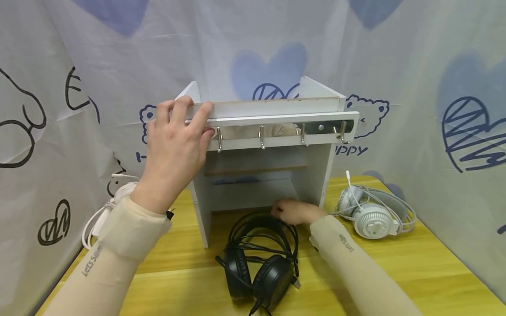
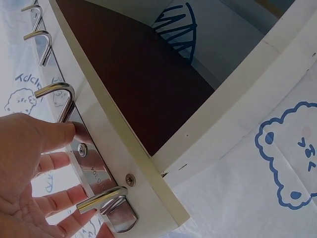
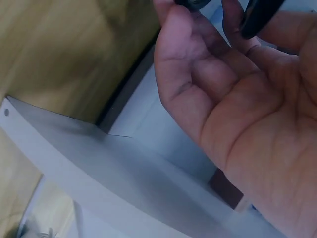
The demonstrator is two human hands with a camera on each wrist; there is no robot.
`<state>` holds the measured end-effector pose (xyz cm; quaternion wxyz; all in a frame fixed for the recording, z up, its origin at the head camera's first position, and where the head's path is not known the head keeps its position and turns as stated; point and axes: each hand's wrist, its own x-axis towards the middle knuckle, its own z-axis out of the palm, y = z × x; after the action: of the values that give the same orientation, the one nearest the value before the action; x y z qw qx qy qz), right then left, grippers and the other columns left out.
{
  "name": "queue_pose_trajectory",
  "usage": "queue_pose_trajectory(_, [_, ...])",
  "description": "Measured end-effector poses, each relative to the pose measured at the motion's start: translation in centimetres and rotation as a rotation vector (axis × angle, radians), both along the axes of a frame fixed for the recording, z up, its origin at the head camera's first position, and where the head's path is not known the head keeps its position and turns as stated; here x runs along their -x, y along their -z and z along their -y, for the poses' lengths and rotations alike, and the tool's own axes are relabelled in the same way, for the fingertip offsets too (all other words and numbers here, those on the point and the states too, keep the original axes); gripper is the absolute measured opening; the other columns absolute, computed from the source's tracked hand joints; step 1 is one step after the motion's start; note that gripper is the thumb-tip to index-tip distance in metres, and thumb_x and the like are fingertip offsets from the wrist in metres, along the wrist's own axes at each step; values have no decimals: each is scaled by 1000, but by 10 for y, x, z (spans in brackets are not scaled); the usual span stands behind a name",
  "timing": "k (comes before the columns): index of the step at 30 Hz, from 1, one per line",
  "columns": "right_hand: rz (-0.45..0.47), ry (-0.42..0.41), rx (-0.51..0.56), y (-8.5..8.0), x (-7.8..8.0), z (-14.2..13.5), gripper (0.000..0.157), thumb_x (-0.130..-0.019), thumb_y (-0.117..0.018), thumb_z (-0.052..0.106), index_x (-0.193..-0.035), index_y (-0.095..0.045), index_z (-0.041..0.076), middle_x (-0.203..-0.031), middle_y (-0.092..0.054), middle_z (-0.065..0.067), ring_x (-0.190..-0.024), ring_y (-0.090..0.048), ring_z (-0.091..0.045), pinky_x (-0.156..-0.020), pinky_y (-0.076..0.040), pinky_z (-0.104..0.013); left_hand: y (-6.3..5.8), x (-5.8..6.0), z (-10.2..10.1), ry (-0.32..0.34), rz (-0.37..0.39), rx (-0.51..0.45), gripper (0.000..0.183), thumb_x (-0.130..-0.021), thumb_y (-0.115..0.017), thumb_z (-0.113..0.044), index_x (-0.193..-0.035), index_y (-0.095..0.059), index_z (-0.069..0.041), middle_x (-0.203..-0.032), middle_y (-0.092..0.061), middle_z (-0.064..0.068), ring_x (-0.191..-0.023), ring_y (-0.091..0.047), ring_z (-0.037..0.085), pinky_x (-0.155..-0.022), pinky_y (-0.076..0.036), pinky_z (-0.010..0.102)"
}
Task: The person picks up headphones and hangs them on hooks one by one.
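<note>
My left hand [image 1: 174,140] grips the left end of the hook rail [image 1: 276,140] on a white wooden rack [image 1: 199,210]. In the left wrist view its thumb presses the shiny metal strip [image 2: 91,163] between two hooks, with the other fingers around the end hook [image 2: 101,201]. My right hand [image 1: 294,211] is low inside the rack, its curled fingers at the headband of a black headset [image 1: 272,281]. In the right wrist view, black parts [image 3: 262,15] show at those fingers; most of the headset is outside that view. The headset lies on the table, its cable looped around it.
A white headset [image 1: 375,219] lies on the wooden table [image 1: 419,267] right of the rack. Another white headset [image 1: 124,191] is partly hidden behind my left arm. Patterned curtains [image 1: 415,39] close in the back and both sides. Several metal hooks [image 1: 262,137] jut forward.
</note>
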<state>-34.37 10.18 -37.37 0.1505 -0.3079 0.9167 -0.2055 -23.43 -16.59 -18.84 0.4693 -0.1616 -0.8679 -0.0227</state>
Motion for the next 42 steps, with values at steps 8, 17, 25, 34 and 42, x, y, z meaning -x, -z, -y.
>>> queue_pose_trajectory(8, [7,-42,62,-10,1,-2,29,-107,-47,25,-100,-70,9,-81,-72,-8,-64,-63,-12,-65,-50,-28,-2,0,0,-1,0,6,41,-99,-63,-25,-138,-53,-19,-134,-50,18,-126,-41,42,-81,-46,61])
queue_pose_trajectory(17, [-12,-89,60,-19,-3,0,40,-108,-45,30,-80,-68,12,-66,-64,5,-54,-48,-8,-58,-43,-26,-1,0,1,-8,1,10,42,-98,-64,-26,-138,-52,-19,-134,-50,19,-125,-42,42,-81,-46,59])
queue_pose_trajectory(25, [-50,-76,68,-31,-13,2,31,-107,-47,32,-93,-70,15,-74,-65,5,-62,-55,-9,-66,-48,-29,0,0,2,-8,-5,20,41,-99,-63,-27,-138,-51,-20,-135,-49,19,-125,-41,42,-80,-45,57])
queue_pose_trajectory(34, [-103,-94,86,-47,-26,7,29,-105,-51,34,-108,-71,14,-77,-66,7,-66,-59,-9,-70,-51,-30,0,-1,2,-9,-10,26,42,-98,-63,-27,-138,-51,-21,-136,-50,18,-124,-41,42,-81,-46,56])
queue_pose_trajectory(42, [-151,-75,90,-54,-36,8,34,-105,-51,37,-118,-69,12,-95,-71,3,-83,-65,-10,-81,-55,-34,1,0,2,-9,-15,28,43,-98,-63,-27,-139,-51,-21,-136,-50,19,-124,-41,42,-81,-45,55])
